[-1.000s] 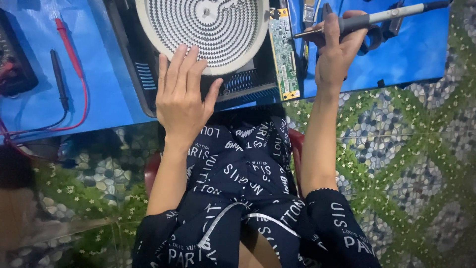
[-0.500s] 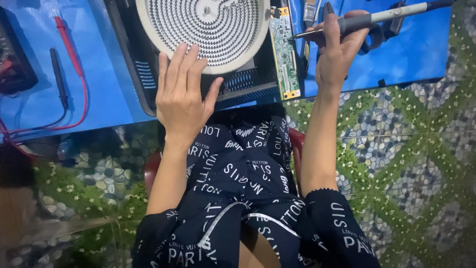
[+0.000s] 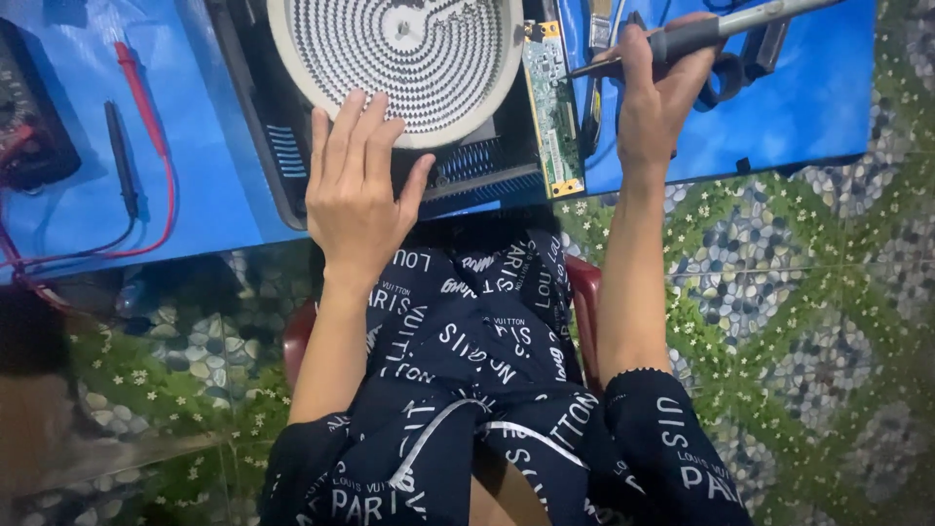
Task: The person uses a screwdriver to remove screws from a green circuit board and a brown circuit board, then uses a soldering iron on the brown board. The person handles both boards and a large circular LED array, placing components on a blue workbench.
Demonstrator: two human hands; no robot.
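On the blue table (image 3: 799, 107) lies one opened cooker (image 3: 292, 185) with one white round coil (image 3: 399, 63), on whose near edge the left hand (image 3: 355, 190) rests flat, fingers spread and gripping nothing. Right of it stands one green circuit board (image 3: 552, 107). The right hand (image 3: 662, 93), clamped on one soldering iron (image 3: 721, 27), aims its tip at the board's far end, so soldering seems in hand, calling for a steady tip; far left lie two probes, one red (image 3: 136, 83), one black (image 3: 119, 146).

We are looking at a white coil plate (image 3: 409, 54), a green circuit board (image 3: 551, 107) and a soldering iron (image 3: 716, 29).
The round, spiral-ribbed plate is lying flat in a dark housing; the narrow board is lying along its right side; the iron's tip is touching the board's upper edge.
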